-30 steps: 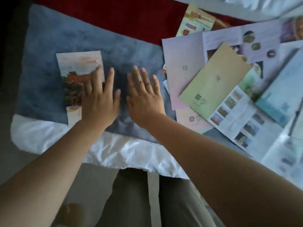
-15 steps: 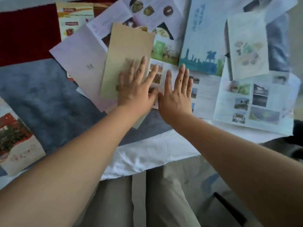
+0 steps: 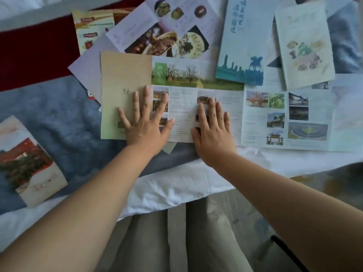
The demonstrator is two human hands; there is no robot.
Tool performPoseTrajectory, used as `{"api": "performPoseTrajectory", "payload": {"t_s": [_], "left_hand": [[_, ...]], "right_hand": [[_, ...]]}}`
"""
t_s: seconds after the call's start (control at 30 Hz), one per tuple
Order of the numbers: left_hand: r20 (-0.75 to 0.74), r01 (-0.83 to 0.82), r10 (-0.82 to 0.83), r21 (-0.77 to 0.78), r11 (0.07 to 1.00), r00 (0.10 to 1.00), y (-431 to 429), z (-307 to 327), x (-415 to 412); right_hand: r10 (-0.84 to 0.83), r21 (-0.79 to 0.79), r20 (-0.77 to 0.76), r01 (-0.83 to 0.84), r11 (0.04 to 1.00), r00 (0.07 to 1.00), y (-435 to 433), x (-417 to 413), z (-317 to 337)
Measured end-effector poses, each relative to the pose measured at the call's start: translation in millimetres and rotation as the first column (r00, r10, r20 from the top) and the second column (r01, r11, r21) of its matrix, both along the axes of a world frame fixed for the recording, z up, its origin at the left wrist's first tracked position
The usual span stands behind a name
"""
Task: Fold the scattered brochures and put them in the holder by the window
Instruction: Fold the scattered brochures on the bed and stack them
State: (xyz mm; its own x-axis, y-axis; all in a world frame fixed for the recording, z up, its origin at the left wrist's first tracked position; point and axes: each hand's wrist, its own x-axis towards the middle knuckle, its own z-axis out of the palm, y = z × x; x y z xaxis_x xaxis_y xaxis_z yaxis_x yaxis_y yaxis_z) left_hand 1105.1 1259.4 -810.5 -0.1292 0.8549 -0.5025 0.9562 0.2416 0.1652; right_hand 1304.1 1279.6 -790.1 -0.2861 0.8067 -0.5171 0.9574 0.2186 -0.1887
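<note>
Tan paper fading to green made the left panel of the long unfolded brochure (image 3: 121, 75); its other panels were white with small photographs. It lay spread flat near the front edge of the fuzzy blue blanket (image 3: 59, 107), overlapping a plain lilac sheet (image 3: 86, 73). Your left hand (image 3: 145, 124) pressed flat across the tan panel's fold, fingers straight and spread. Your right hand (image 3: 213, 130) lay flat on the middle panel, gripping nothing.

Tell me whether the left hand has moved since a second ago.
Yes. The left hand has left the folded red brochure and gone right of it; it now lies flat on the tan brochure.
</note>
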Motion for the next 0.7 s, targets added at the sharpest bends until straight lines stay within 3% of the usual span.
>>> {"api": "performPoseTrajectory", "payload": {"t_s": [0.43, 0.7], "left_hand": [[-0.094, -0.313, 0.315, 0.032, 0.949, 0.944, -120.4, -1.7, -113.0], [-0.040, -0.486, 0.493, 0.115, 0.866, 0.869, -124.2, 6.5, -141.3]], "right_hand": [[0.430, 0.036, -0.090, -0.428, 0.903, 0.898, -44.7, -113.8, -9.0], [0.290, 0.167, 0.006, -0.287, 0.943, 0.957, -24.6, -129.4, -20.9]]}}
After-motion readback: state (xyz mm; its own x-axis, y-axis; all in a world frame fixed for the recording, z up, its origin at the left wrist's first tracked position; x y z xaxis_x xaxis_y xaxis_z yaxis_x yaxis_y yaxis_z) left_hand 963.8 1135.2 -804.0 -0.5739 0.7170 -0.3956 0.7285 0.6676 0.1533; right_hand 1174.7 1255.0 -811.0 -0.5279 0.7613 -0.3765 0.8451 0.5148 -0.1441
